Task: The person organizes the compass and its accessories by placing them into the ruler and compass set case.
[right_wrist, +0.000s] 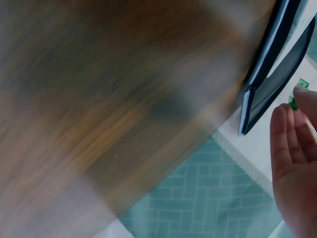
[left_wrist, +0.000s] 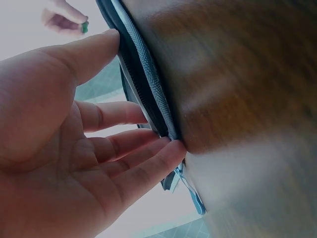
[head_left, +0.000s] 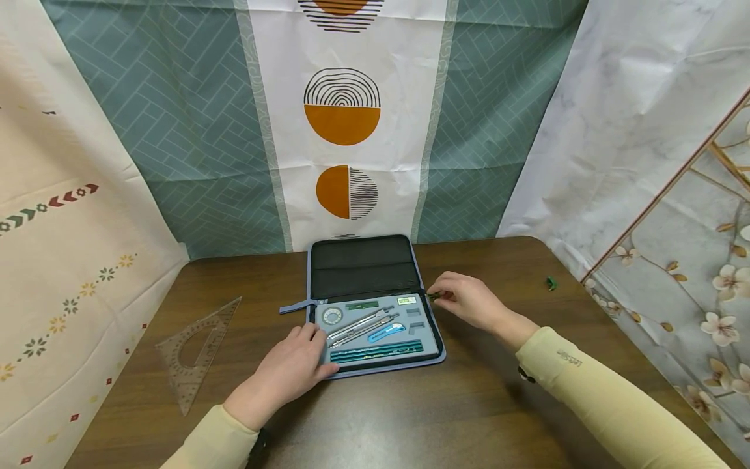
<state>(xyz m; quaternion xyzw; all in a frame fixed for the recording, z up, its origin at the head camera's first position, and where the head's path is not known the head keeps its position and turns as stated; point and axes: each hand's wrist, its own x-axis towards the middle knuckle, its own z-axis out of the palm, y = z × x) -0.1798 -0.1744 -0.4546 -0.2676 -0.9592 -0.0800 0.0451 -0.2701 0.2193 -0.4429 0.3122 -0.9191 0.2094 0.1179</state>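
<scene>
A zip case [head_left: 433,355] lies unfolded on the table, its black lid back and its grey tray facing up. The tray holds two metal compasses [head_left: 362,326], a light blue cutter [head_left: 387,332], dark green pencils [head_left: 375,352], a round dial-like piece [head_left: 332,316], a green strip [head_left: 361,305] and a small green-and-white block [head_left: 406,300]. My left hand [head_left: 295,358] rests on the case's near left corner, fingertips and thumb touching its edge. Just beyond the case's right edge, my right hand [head_left: 469,299] pinches a small green piece [right_wrist: 292,102] between thumb and fingers; its kind is unclear.
A clear set square [head_left: 205,345] with a curved cutout lies on the left of the table [head_left: 410,417]. Another small green piece [head_left: 551,283] sits near the right edge. Two recesses [head_left: 415,320] show at the tray's right. Patterned curtains [head_left: 346,130] hang behind.
</scene>
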